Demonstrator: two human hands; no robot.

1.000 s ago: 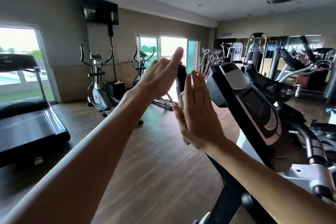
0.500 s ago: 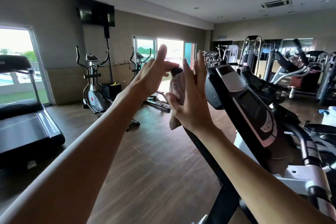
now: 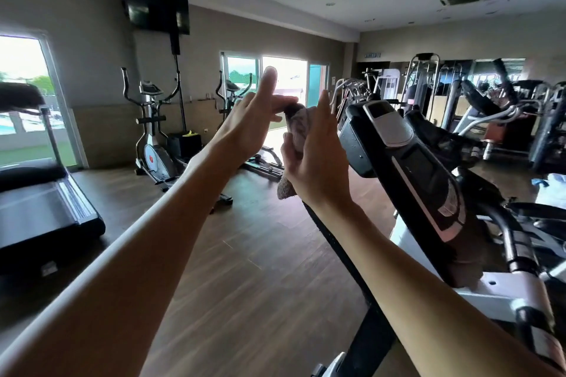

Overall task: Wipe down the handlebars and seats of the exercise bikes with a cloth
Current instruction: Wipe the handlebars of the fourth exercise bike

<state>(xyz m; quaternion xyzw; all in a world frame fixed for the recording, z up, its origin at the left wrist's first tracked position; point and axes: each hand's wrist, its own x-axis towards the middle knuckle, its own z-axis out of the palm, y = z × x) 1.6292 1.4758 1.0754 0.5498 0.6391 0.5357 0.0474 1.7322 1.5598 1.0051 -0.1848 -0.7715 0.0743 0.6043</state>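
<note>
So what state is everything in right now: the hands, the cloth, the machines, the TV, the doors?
Left hand: fingers straight, tips touching the cloth.
Right hand: fingers straight, pressing the cloth.
Cloth: bunched, draped over the handlebar top, one end hanging.
Handlebar: upright, top covered by cloth.
Console: screen dark.
TV: off.
Treadmill: unoccupied.
Glass doors: cannot tell whether open.
</note>
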